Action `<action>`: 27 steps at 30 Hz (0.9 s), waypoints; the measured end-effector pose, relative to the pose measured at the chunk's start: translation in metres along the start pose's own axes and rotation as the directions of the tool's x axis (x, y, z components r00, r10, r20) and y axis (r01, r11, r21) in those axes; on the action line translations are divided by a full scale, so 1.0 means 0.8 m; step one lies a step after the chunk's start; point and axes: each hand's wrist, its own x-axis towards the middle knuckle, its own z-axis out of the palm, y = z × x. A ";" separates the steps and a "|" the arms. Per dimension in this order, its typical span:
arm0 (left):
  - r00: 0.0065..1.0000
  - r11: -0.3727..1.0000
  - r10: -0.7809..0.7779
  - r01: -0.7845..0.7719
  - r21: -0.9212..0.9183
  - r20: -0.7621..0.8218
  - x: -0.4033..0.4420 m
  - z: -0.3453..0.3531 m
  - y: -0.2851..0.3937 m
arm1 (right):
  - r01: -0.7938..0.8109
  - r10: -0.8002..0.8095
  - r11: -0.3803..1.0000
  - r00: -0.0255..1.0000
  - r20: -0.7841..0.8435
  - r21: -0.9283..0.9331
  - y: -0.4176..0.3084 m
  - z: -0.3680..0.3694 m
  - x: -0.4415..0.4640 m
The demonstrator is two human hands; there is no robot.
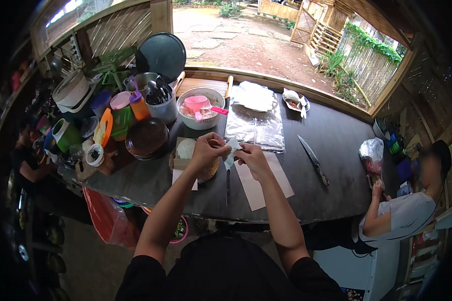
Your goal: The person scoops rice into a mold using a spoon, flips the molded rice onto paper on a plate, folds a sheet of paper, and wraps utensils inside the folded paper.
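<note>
Both hands meet over the dark table, with a small pale wrapper-like piece (pixel 231 148) between their fingertips. My left hand (pixel 209 150) pinches its left side, and my right hand (pixel 253 159) pinches its right side. Below the piece, a thin dark knife (pixel 228 188) lies on the table. A beige board or sheet (pixel 258 188) rests under and beside my right hand. Past my left wrist, a round woven tray (pixel 210 173) holds a white round stack (pixel 186 148). Beyond the hands stands a white bowl (pixel 187 119) with a pink cup (pixel 196 103) in it.
Clear plastic sheets (pixel 253 131) with white papers lie beyond the hands. A large knife (pixel 314 160) is at right, and a small tray of food (pixel 295 102) near the window. Containers and utensils (pixel 159 95) crowd the left. One person (pixel 402 213) works at right, another (pixel 30 168) at far left.
</note>
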 end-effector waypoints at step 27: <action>0.977 0.917 -0.182 0.210 -0.340 0.112 -0.019 -0.021 0.000 | 0.269 -0.238 0.961 0.920 0.311 -0.060 -0.015 -0.003 0.060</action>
